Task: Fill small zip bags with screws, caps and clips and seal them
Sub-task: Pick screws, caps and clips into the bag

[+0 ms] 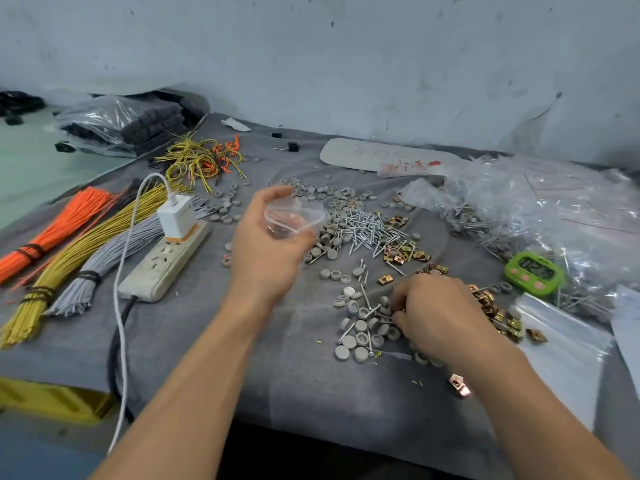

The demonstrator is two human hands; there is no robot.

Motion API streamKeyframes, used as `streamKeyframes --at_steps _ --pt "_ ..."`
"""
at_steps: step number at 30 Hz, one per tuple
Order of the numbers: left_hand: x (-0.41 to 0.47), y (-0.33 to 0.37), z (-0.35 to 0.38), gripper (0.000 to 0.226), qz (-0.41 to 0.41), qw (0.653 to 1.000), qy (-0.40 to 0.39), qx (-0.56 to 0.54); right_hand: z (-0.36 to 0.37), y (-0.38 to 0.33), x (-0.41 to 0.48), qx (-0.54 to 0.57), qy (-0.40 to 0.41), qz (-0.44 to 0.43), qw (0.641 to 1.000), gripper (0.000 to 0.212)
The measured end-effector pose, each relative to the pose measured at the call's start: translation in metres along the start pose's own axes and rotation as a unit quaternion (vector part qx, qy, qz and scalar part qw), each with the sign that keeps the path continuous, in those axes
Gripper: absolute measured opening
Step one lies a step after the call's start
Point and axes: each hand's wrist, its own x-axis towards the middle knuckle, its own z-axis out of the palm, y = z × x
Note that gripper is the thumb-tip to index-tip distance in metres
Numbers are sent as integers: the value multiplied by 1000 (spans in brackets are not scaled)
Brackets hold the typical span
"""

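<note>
Power strip (165, 258) left of screws (372, 230)

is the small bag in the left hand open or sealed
Open: the small clear plastic zip bag in the left hand has its mouth spread round.

Left hand (266, 244) up, grip round a zip bag (294, 216); right hand (440, 313) low, fingers apparently pinching.

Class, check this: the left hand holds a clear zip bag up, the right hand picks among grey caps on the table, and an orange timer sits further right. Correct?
No. The head view shows the timer is green, not orange. The rest stands: the left hand holds the clear zip bag up and the right hand picks among grey caps on the table.
</note>
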Motion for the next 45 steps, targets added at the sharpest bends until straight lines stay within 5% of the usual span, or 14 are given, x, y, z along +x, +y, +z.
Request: streamKeyframes --at_steps 4,10,15,24,28,32,34,37,40,45 --pt "-7 -9 17 75 96 985 4 146 4 -1 -1 -11 2 -28 1000 13" --pt "-16 -23 35 85 23 944 -168 284 8 12 0 118 18 12 993 14" --pt "-15 -28 47 59 18 926 -220 305 7 23 -2 311 213 26 926 22" --pt "-20 -27 53 61 42 934 -213 285 -5 3 7 298 210 -72 928 22" --pt "-18 -29 55 55 32 946 -191 259 -8 -2 13 398 126 -117 901 49" --pt "-11 -29 51 49 -18 971 -146 187 -3 13 22 467 245 -25 849 40" --pt "-5 -27 46 45 -35 981 -124 146 0 18 28 410 245 9 878 35" --pt "1 -25 39 41 -57 990 -107 68 11 10 39 275 99 -22 956 23" --pt "5 -27 37 40 -70 993 -92 38 15 -4 52 239 71 -37 968 8" --pt "9 -29 39 39 -66 991 -92 66 22 -16 64 169 67 -26 983 20"
